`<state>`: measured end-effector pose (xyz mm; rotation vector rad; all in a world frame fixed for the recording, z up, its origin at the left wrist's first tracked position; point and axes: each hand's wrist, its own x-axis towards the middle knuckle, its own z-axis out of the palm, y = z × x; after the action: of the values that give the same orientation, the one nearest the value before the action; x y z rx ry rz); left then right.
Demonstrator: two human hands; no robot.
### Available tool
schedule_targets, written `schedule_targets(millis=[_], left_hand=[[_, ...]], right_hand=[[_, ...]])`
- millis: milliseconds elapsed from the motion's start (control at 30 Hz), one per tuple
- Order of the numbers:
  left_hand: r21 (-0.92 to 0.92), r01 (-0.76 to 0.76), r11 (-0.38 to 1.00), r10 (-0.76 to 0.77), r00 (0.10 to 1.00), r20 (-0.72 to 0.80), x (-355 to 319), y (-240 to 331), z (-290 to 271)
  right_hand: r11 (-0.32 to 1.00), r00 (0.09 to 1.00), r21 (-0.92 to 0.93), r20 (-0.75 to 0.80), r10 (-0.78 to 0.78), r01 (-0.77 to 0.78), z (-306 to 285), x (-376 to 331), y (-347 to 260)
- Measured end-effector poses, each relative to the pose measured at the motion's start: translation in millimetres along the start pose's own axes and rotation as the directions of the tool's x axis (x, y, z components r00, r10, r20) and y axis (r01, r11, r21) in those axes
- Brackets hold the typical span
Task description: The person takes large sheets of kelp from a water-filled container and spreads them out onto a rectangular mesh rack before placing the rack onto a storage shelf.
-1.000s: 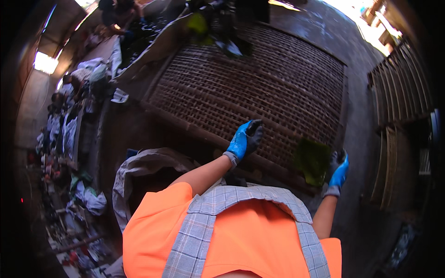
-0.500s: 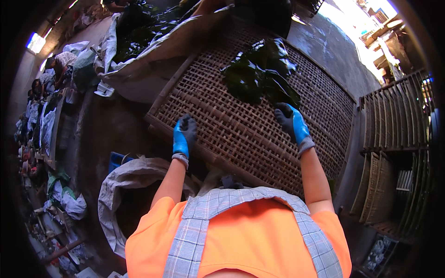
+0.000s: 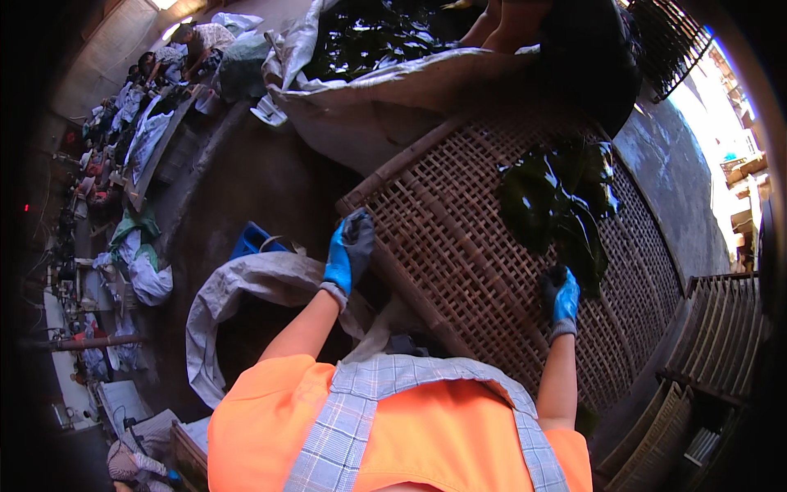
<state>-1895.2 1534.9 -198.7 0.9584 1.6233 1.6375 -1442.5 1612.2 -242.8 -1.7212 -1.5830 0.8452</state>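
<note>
A large woven bamboo rack (image 3: 459,246) lies in front of me, with a pile of dark wet green sheets (image 3: 553,205) spread on its middle. My left hand (image 3: 348,252), in a blue and grey glove, grips the rack's near left edge. My right hand (image 3: 561,297), gloved the same way, rests on the rack at the lower end of the dark green sheets and touches them. My orange shirt and grey checked apron fill the lower part of the view.
A grey sack (image 3: 238,303) gapes open at my left, with a blue crate (image 3: 250,240) behind it. A big sack of dark green material (image 3: 369,49) stands beyond the rack, and another person's arms (image 3: 500,20) reach in there. More racks (image 3: 713,344) are stacked at right.
The view has swung and the rack now lies more to the right. My left hand stays on the rack's edge; my right hand has come down to the lower end of the green sheets.
</note>
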Motion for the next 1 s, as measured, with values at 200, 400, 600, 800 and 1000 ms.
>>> schedule_targets(millis=[200, 400, 600, 800, 1000], left_hand=[[-0.109, -0.038, 0.993, 0.024, 0.991, -0.133, 166.7, 12.2, -84.3], [-0.305, -0.152, 0.94, 0.155, 0.988, -0.014, 418.3, -14.2, -78.3], [-0.067, 0.395, 0.916, -0.395, 0.918, 0.021, 622.2, -102.6, -45.9], [-0.563, 0.646, 0.515, -0.568, 0.75, 0.34, 688.0, -220.0, -108.7], [-0.691, 0.469, 0.55, -0.401, 0.874, 0.274, 704.8, -253.4, -119.5]], right_hand=[[0.996, 0.974, 0.012, -0.205, 0.092, -0.091, -21.6, 46.3, -61.0], [0.94, 0.983, 0.289, -0.083, -0.162, 0.179, 139.1, 149.1, -283.4], [0.919, 0.847, 0.216, 0.363, -0.389, 0.329, 392.6, 312.6, -433.7], [0.926, 0.75, -0.014, 0.591, -0.297, 0.377, 627.6, 476.0, -455.0], [0.933, 0.899, -0.234, 0.409, -0.16, 0.272, 743.3, 582.8, -447.4]])
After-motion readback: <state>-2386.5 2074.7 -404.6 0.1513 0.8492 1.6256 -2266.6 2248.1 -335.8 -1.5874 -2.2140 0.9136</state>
